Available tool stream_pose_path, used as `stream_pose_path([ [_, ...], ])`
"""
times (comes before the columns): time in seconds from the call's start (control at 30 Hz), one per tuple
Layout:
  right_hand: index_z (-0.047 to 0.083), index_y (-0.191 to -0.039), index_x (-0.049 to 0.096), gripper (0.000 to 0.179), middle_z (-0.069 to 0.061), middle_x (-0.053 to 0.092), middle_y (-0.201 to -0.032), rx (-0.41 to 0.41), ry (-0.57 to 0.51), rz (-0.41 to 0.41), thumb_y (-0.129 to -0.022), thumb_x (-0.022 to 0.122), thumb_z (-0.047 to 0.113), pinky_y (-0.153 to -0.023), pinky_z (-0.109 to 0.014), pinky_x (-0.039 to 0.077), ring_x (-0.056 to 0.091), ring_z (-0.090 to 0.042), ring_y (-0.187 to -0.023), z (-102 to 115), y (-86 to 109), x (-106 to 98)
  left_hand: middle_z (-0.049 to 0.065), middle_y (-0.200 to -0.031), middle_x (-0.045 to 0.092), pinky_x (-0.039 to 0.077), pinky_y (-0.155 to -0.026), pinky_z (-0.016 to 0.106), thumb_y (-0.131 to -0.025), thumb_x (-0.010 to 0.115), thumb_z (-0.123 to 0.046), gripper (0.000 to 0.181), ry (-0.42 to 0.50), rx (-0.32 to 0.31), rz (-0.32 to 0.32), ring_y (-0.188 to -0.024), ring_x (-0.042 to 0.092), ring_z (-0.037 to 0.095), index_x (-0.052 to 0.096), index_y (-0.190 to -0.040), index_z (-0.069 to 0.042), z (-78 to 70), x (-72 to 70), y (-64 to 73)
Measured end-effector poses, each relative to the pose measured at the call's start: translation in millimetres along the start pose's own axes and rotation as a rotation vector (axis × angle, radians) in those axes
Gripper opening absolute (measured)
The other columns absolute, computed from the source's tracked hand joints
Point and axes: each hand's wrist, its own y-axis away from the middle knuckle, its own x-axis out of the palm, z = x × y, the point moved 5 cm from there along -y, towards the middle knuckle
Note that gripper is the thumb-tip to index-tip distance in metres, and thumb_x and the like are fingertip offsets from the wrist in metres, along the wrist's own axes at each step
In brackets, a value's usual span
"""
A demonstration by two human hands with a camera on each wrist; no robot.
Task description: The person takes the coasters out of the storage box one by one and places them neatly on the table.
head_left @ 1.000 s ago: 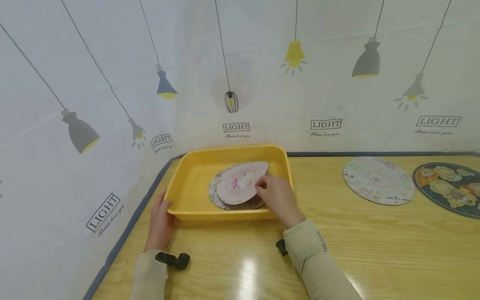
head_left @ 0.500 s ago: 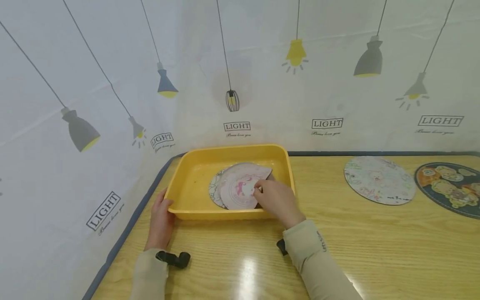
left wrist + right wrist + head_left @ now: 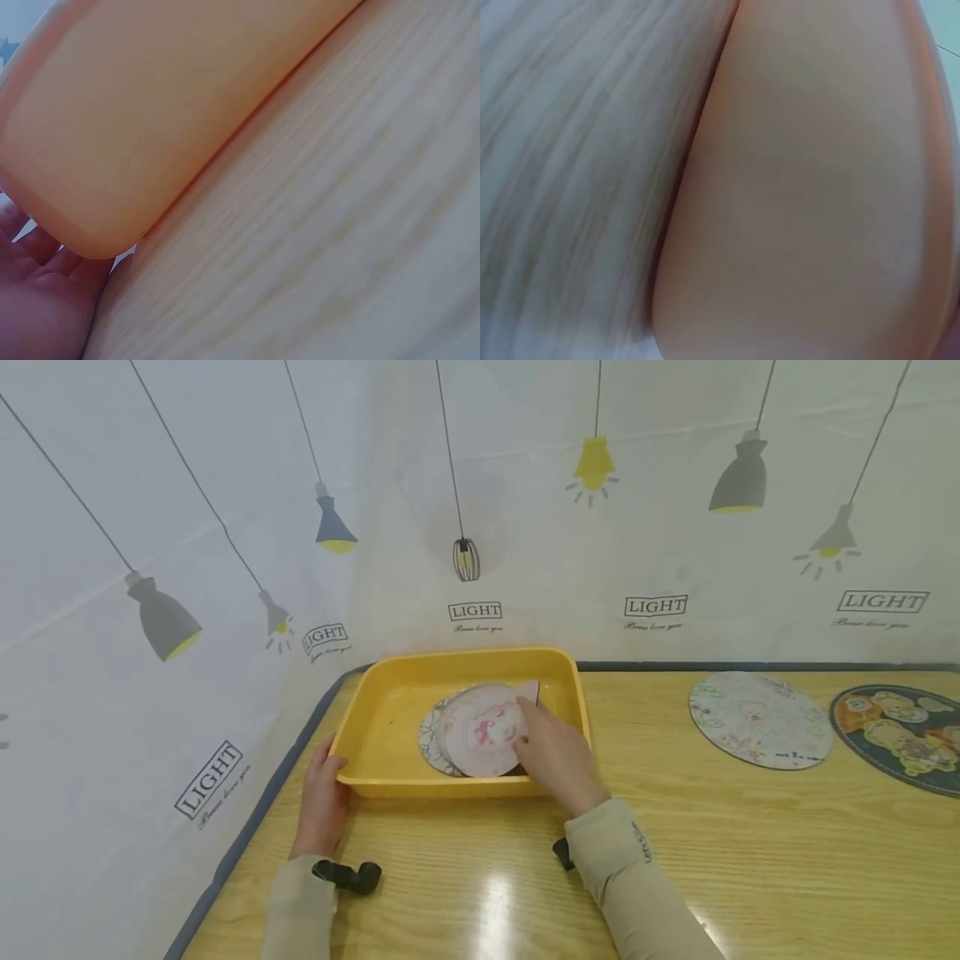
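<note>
In the head view a yellow plastic tray [image 3: 382, 727] stands on the wooden table. My left hand [image 3: 321, 802] grips its front left corner, thumb over the rim; the left wrist view shows the fingers of that hand [image 3: 45, 300] against the outer wall of the tray [image 3: 127, 112]. Inside, my right hand [image 3: 558, 760] pinches the right side of a thin round mat [image 3: 468, 739] with a pink picture, and a pointed bit of its edge sticks up beyond the fingers. Beneath it lies another round mat [image 3: 429, 739] with dark line drawings, mostly covered.
Right of the tray, a pale round mat [image 3: 757, 722] with coloured sketches lies on the table [image 3: 675, 860]. Beside it is a dark round mat [image 3: 900, 739] with cartoon bears. A white wall covering [image 3: 525, 527] printed with lamps rises behind and on the left.
The pink-printed mat, tilted up a second ago, has come down flatter over the one below. The right fingers shifted slightly along its edge; the left hand stays on the tray corner.
</note>
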Motion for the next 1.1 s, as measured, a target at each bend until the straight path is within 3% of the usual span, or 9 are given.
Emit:
stream_pose_path([
  [0.1, 0.016, -0.141, 0.026, 0.062, -0.001, 0.042, -0.134, -0.001, -0.021, 0.006, -0.084, 0.05, 0.012, -0.066, -0.032, 0.044, 0.049, -0.018, -0.074, 0.0, -1.2, -1.5, 0.007, -0.134, 0.036, 0.042, -0.083, 0.026, -0.088, 0.033, -0.002, 0.047, 0.005, 0.008, -0.005, -0.116, 0.038, 0.03, 0.037, -0.134, -0.012, -0.7, 0.6, -0.6],
  [0.2, 0.019, -0.143, 0.017, 0.067, -0.006, 0.058, -0.109, 0.02, -0.057, 0.021, -0.085, 0.049, 0.011, -0.054, -0.031, 0.042, 0.048, -0.018, -0.061, -0.7, -2.1, -3.5, 0.007, -0.134, 0.036, 0.042, -0.083, 0.026, -0.088, 0.033, -0.003, 0.048, 0.003, 0.011, -0.007, -0.116, 0.038, 0.03, 0.037, -0.134, -0.012, -1.2, 1.1, -0.6],
  [0.27, 0.018, -0.144, 0.015, 0.068, -0.007, 0.06, -0.088, 0.034, -0.089, 0.024, -0.085, 0.05, 0.013, -0.047, -0.03, 0.038, 0.046, -0.019, -0.053, -1.6, -2.5, -4.8, 0.007, -0.134, 0.036, 0.042, -0.083, 0.026, -0.088, 0.033, -0.003, 0.047, 0.0, 0.009, -0.008, -0.116, 0.038, 0.031, 0.037, -0.134, -0.012, -1.5, 1.6, -0.2],
  [0.33, 0.016, -0.142, 0.02, 0.064, -0.005, 0.06, -0.079, 0.044, -0.111, 0.026, -0.086, 0.051, 0.018, -0.046, -0.029, 0.038, 0.048, -0.016, -0.054, -2.2, -2.2, -6.2, 0.007, -0.134, 0.036, 0.043, -0.082, 0.026, -0.088, 0.033, -0.003, 0.048, -0.002, 0.004, -0.007, -0.116, 0.038, 0.031, 0.037, -0.135, -0.013, -1.7, 2.0, 0.1],
  [0.47, 0.011, -0.133, 0.04, 0.05, -0.003, 0.061, -0.095, 0.006, -0.103, 0.032, -0.087, 0.053, 0.023, -0.05, -0.028, 0.039, 0.05, -0.015, -0.06, -0.9, -1.9, -6.6, 0.007, -0.134, 0.036, 0.043, -0.082, 0.026, -0.088, 0.033, -0.004, 0.048, -0.001, -0.005, -0.009, -0.116, 0.037, 0.031, 0.037, -0.135, -0.014, -2.1, 2.2, 0.8],
  [0.6, 0.012, -0.125, 0.052, 0.039, -0.003, 0.061, -0.094, -0.044, -0.046, 0.011, -0.088, 0.051, 0.022, -0.052, -0.028, 0.039, 0.05, -0.016, -0.061, 1.1, -1.9, -5.7, 0.007, -0.134, 0.036, 0.042, -0.083, 0.026, -0.089, 0.033, -0.004, 0.047, -0.009, -0.007, -0.007, -0.117, 0.037, 0.031, 0.036, -0.135, -0.014, -2.5, 2.1, 1.2],
  [0.87, 0.012, -0.135, 0.039, 0.049, -0.006, 0.059, -0.094, 0.033, -0.096, 0.044, -0.087, 0.048, 0.017, -0.046, -0.026, 0.039, 0.049, -0.016, -0.053, -1.2, -1.7, -1.7, 0.007, -0.135, 0.035, 0.041, -0.085, 0.028, -0.089, 0.033, -0.004, 0.048, -0.012, -0.005, -0.004, -0.118, 0.036, 0.031, 0.036, -0.135, -0.014, -2.7, 1.0, 1.1],
  [1.1, 0.012, -0.137, 0.033, 0.052, -0.007, 0.06, -0.087, 0.017, -0.163, 0.064, -0.087, 0.046, 0.014, -0.045, -0.028, 0.037, 0.046, -0.019, -0.053, -2.5, -2.0, -5.1, 0.005, -0.134, 0.037, 0.043, -0.083, 0.026, -0.088, 0.034, -0.005, 0.048, -0.023, -0.005, -0.014, -0.117, 0.038, 0.03, 0.037, -0.134, -0.015, -2.0, -0.3, 0.8],
])
